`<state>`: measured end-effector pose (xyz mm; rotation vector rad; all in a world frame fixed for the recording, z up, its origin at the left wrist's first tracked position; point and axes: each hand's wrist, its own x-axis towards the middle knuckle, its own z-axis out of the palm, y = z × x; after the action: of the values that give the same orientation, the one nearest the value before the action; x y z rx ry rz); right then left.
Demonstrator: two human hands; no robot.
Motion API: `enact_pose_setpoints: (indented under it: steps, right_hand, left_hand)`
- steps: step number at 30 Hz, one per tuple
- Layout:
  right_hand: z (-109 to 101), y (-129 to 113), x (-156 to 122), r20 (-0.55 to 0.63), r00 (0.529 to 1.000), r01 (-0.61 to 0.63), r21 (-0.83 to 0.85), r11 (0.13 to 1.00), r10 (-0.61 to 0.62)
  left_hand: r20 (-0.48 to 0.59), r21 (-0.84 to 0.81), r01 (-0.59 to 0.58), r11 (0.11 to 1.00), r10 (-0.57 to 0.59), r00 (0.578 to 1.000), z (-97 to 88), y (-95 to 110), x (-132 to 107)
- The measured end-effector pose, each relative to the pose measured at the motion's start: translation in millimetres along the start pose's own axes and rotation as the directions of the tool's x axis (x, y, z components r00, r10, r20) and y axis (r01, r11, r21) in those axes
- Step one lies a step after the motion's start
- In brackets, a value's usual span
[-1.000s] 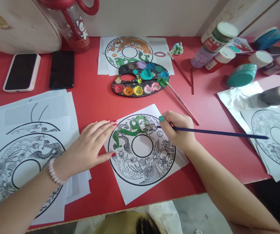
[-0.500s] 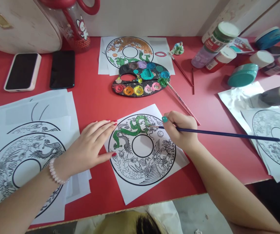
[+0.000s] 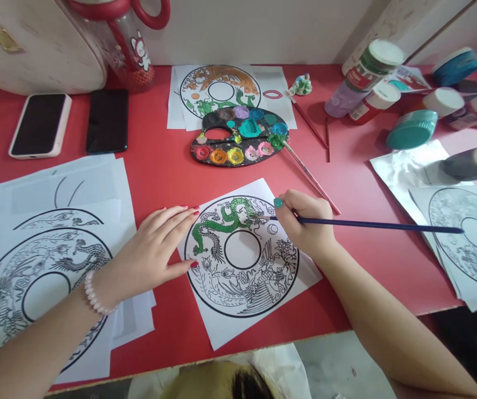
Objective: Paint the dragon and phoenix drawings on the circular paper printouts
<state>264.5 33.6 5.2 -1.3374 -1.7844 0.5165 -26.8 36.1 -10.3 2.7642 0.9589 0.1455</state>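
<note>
A sheet of white paper (image 3: 226, 330) lies tilted on the red table, printed with a ring of dragon and phoenix line art. Part of the dragon (image 3: 217, 224) is painted green. My left hand (image 3: 161, 246) lies flat with fingers stretched, its fingertips on the sheet's left edge. My right hand (image 3: 309, 224) is closed round a dark blue paintbrush (image 3: 371, 224), whose tip is at the dragon's head. Beyond the sheet sits a black paint palette (image 3: 238, 138) with wells of many colours. A second paintbrush (image 3: 311, 177) rests with its green-laden bristles on the palette's right end.
Stacked printed sheets (image 3: 72, 183) lie under my left forearm, more sheets (image 3: 450, 266) at the right edge. Two phones (image 3: 107, 121) and a red-handled bottle (image 3: 128, 55) stand back left. Several paint bottles (image 3: 377, 64) crowd the back right. A partly painted sheet (image 3: 274, 83) lies behind the palette.
The blue paintbrush's back end has swung slightly left and up, and my right hand has shifted a little left. My left hand stays in place.
</note>
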Motion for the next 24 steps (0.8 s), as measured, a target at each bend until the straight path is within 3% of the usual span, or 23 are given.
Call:
enact_pose_setpoints:
  steps: [4, 9, 24]
  right_hand:
    - [-1.3, -1.6, -0.6, -0.059, 0.998, -0.021, -0.032, 0.999, 0.019]
    - [0.4, -0.9, -1.8, 0.014, 1.0, 0.019, 0.042, 0.999, -0.019]
    - [1.4, 2.1, -0.6, -0.022, 0.996, 0.088, -0.015, 0.996, -0.089]
  left_hand:
    - [-0.007, -0.015, -0.001, 1.0, 0.001, 1.0, -0.1, 0.1, 0.0]
    - [-0.011, 0.009, -0.002, 1.0, 0.002, 1.0, 0.3, 0.1, 0.7]
    - [0.008, 0.021, 0.02, 1.0, -0.021, 1.0, 1.0, 1.5, 2.1]
